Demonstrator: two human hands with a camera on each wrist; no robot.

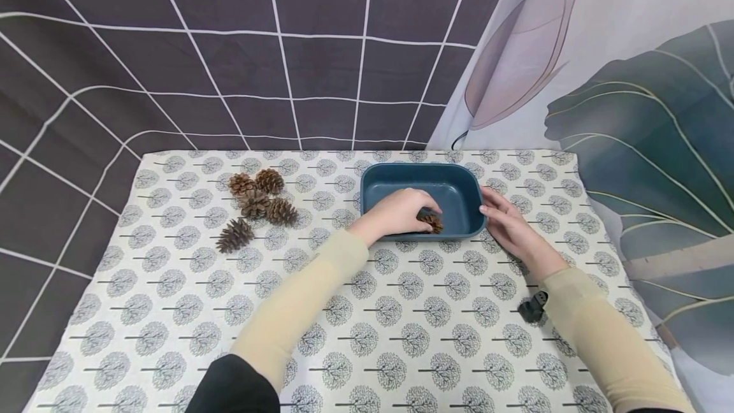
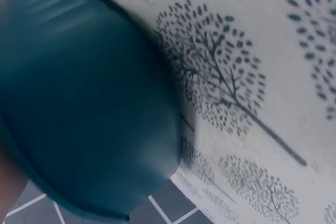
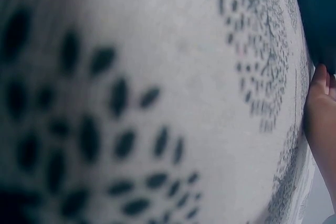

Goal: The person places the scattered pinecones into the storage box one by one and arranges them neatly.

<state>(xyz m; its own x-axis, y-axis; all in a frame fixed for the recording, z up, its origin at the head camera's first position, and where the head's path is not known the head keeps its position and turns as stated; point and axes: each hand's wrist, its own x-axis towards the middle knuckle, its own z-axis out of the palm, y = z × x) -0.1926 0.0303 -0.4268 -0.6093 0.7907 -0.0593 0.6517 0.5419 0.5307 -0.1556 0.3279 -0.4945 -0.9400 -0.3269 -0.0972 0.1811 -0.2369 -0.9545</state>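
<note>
A dark blue-green rectangular bin (image 1: 459,199) stands near the back of the table, right of centre. Reaching over its front left rim, my left hand (image 1: 401,212) holds a brown pine cone (image 1: 432,224) inside the bin, thumb and fingers around it. My right hand (image 1: 510,225) touches the bin's right end, its fingers extended along the outside and the thumb at the rim. The left wrist view is mostly filled by the bin's outer wall (image 2: 94,93). Part of my right hand (image 3: 323,114) shows beside the bin in the right wrist view.
To the left, a cluster of several pine cones (image 1: 255,203) lies on the tree-print tablecloth (image 1: 367,311). One more pine cone (image 1: 235,236) lies just in front of them. A dark tiled-pattern backdrop (image 1: 321,62) rises behind the table, with a leaf-print curtain (image 1: 631,145) at the right.
</note>
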